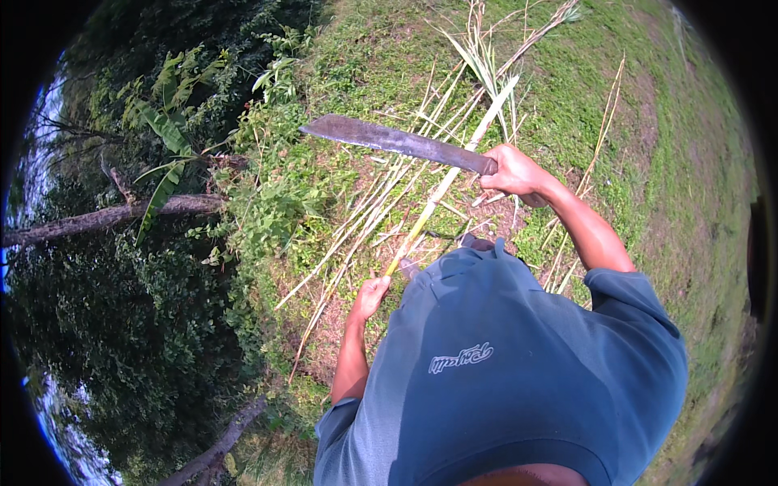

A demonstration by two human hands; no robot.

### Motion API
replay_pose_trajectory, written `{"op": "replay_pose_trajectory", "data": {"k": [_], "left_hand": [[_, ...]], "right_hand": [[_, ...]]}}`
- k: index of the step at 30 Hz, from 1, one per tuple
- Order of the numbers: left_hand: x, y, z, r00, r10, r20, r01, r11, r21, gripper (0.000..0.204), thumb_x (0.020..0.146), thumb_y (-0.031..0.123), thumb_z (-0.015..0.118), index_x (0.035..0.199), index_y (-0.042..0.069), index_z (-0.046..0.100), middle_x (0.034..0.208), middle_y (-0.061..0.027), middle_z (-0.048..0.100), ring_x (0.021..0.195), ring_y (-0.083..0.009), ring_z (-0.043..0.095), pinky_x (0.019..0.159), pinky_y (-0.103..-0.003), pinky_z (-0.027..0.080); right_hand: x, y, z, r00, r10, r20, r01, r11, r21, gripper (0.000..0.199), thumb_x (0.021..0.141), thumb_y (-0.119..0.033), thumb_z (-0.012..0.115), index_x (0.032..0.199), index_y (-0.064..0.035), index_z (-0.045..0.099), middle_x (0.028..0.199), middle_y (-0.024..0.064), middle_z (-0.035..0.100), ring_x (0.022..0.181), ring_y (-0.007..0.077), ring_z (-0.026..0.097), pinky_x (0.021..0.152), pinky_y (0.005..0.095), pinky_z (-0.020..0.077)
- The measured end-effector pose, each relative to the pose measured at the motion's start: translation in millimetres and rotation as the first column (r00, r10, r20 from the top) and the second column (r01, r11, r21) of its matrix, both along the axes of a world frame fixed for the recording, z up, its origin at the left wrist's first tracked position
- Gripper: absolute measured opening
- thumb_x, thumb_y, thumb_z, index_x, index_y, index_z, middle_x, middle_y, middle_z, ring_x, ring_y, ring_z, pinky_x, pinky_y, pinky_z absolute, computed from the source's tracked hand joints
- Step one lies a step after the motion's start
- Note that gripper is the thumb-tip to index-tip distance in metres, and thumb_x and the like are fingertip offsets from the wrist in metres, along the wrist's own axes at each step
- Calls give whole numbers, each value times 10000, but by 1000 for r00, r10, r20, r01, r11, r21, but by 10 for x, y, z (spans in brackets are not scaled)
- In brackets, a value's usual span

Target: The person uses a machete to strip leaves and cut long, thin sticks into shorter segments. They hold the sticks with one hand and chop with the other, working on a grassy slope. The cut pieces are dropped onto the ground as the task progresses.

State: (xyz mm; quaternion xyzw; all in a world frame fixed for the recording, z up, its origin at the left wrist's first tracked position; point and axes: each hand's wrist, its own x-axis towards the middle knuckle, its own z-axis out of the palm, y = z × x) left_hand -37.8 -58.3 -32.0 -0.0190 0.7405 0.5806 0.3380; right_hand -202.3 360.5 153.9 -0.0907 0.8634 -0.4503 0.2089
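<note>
My right hand (516,173) is closed around the handle of a machete (389,139). Its broad, brown-stained blade points left and crosses over a long cane stalk (428,209); whether the two touch I cannot tell. The lower, yellow-green end of that stalk is gripped in my left hand (371,297), low beside my body. From there the stalk slants away up to the right, paler toward its far end. Beneath it, several cut, dry stalks (361,212) lie on the grass. The machete's handle is mostly hidden in my fingers.
Leafy stalk tops (486,65) spread on the grass at the far end. More thin dry stalks (606,121) lie to the right. Dense bushes and trees stand along the left, with a bare trunk (121,217) and a broad-leaved plant (166,130).
</note>
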Motion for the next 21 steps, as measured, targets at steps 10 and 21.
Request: {"op": "replay_pose_trajectory", "data": {"k": [10, 21], "left_hand": [[-193, -49, -121, 999, 22, 38, -21, 999, -24, 629, 975, 570, 436, 536, 125, 367, 493, 52, 334, 465, -100, 268, 451, -305, 217], [-308, 126, 10, 982, -67, 174, 15, 959, 285, 581, 996, 519, 428, 576, 119, 386, 520, 26, 338, 470, -107, 301, 465, -282, 238]], "right_hand": [[-147, 375, 162, 909, -417, -9, 416, 907, -66, 123, 782, -143, 649, 771, -33, 593, 570, -32, 524, 482, 70, 487, 454, 271, 403], [127, 276, -52, 898, -437, -40, 434, 898, -72, 134, 779, -126, 672, 716, -36, 595, 545, -37, 506, 498, 47, 449, 467, 254, 372]]}}
